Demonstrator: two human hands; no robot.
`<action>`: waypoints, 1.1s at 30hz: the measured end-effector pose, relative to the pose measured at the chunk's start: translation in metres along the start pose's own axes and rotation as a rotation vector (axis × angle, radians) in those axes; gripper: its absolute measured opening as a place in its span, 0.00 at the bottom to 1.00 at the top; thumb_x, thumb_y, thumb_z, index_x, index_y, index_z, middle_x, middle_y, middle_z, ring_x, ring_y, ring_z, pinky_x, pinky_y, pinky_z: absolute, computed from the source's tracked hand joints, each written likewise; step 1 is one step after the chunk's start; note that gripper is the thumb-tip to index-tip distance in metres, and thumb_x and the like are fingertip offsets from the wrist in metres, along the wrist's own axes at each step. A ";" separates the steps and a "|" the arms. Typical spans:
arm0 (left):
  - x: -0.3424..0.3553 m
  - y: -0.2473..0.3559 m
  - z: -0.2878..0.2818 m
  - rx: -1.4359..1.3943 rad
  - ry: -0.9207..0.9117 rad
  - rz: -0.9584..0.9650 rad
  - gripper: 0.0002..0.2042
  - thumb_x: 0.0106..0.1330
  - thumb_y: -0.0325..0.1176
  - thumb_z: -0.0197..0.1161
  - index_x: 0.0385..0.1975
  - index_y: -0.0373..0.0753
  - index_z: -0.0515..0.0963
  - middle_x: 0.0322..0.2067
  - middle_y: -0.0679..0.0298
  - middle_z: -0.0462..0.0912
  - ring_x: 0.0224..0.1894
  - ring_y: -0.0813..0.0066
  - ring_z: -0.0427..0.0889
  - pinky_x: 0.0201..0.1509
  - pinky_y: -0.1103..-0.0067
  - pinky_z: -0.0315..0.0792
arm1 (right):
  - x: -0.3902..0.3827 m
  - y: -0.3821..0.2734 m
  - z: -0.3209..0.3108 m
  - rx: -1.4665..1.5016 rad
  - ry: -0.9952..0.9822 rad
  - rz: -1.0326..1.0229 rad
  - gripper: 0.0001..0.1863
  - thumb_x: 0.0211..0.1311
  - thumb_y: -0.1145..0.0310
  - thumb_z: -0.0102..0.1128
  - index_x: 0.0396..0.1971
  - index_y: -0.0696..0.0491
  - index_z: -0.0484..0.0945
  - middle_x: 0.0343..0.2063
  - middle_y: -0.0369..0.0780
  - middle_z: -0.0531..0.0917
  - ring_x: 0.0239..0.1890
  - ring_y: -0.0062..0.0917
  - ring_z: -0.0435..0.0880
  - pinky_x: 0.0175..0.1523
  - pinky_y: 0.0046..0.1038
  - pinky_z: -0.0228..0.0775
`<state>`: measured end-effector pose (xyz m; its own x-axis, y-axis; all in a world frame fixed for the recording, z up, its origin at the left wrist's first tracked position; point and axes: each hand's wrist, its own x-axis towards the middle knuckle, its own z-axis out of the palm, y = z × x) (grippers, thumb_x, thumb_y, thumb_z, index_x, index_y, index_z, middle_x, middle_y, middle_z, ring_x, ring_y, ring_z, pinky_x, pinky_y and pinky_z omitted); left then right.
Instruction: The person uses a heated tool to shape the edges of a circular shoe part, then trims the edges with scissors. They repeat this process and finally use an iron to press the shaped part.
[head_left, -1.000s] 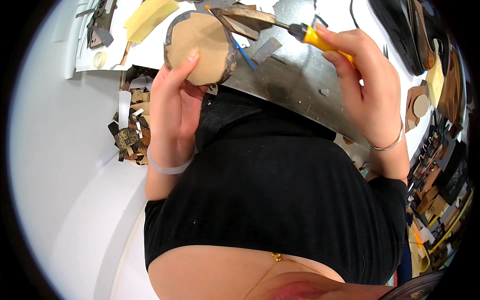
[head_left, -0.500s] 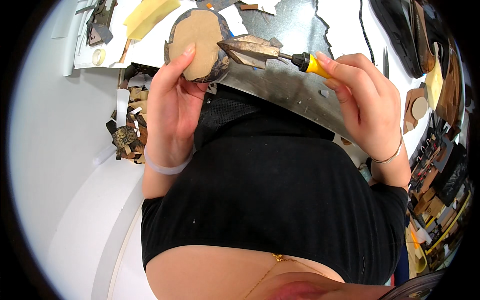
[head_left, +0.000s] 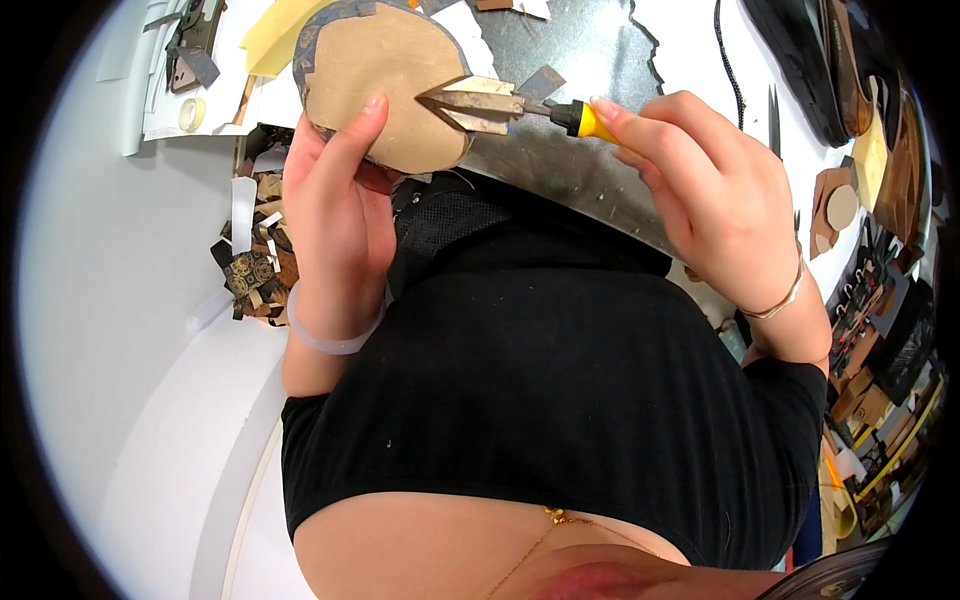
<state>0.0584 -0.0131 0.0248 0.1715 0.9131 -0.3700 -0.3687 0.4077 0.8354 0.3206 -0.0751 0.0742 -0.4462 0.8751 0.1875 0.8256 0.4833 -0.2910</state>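
Note:
My left hand (head_left: pixel 345 200) grips a rounded, cushion-like piece (head_left: pixel 385 70) with a tan face and a dark patterned edge. The thumb lies on its tan face, and the other fingers are mostly hidden behind it. In my right hand (head_left: pixel 700 180) is a yellow-and-black-handled tool (head_left: pixel 580 118), pinched by the handle between thumb and fingers. A thin shaft joins the handle to a pointed, finned metal head (head_left: pixel 480 105). That point meets or overlaps the tan face near its right side; whether it presses in I cannot tell.
A metal plate (head_left: pixel 590 190) lies on the white worktop under my hands. Yellow sheet material (head_left: pixel 270 40) and a tape roll (head_left: pixel 192 114) are at left. Dark scissors or tweezers (head_left: pixel 774 120) and brown scraps (head_left: pixel 830 200) lie at right. A heap of offcuts (head_left: pixel 260 270) sits below the left edge.
My left hand has tilted the piece, so more of its tan face shows, and shifted it left. The tool has moved left with it and its finned head has rolled.

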 end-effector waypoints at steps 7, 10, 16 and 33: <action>0.008 -0.003 -0.008 -0.129 0.006 -0.135 0.19 0.72 0.28 0.56 0.61 0.29 0.70 0.55 0.56 0.81 0.56 0.66 0.82 0.58 0.71 0.77 | 0.012 0.008 0.004 0.114 0.140 0.153 0.16 0.64 0.82 0.61 0.51 0.56 0.80 0.35 0.39 0.82 0.26 0.22 0.76 0.31 0.20 0.69; 0.016 -0.003 -0.020 -0.261 0.015 -0.208 0.18 0.70 0.28 0.58 0.58 0.29 0.72 0.51 0.56 0.83 0.52 0.66 0.84 0.53 0.72 0.81 | 0.004 0.008 -0.002 0.225 0.157 0.184 0.16 0.66 0.85 0.58 0.52 0.59 0.79 0.38 0.42 0.84 0.29 0.20 0.78 0.33 0.18 0.69; 0.019 -0.003 -0.013 -0.440 0.007 -0.231 0.14 0.69 0.25 0.60 0.52 0.28 0.74 0.48 0.55 0.84 0.48 0.67 0.86 0.51 0.74 0.84 | -0.003 0.001 -0.005 0.243 0.068 0.119 0.19 0.61 0.86 0.60 0.52 0.57 0.79 0.36 0.44 0.84 0.30 0.28 0.82 0.34 0.21 0.72; 0.013 -0.009 -0.007 -0.059 0.094 0.041 0.17 0.71 0.28 0.60 0.58 0.34 0.71 0.51 0.59 0.81 0.49 0.69 0.84 0.50 0.73 0.80 | 0.006 -0.006 -0.004 0.047 -0.059 0.072 0.18 0.59 0.81 0.64 0.50 0.54 0.81 0.32 0.39 0.80 0.27 0.31 0.81 0.29 0.28 0.72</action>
<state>0.0575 -0.0043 0.0099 0.0697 0.9244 -0.3749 -0.4269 0.3673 0.8263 0.3142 -0.0732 0.0804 -0.4071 0.9068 0.1098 0.8399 0.4189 -0.3452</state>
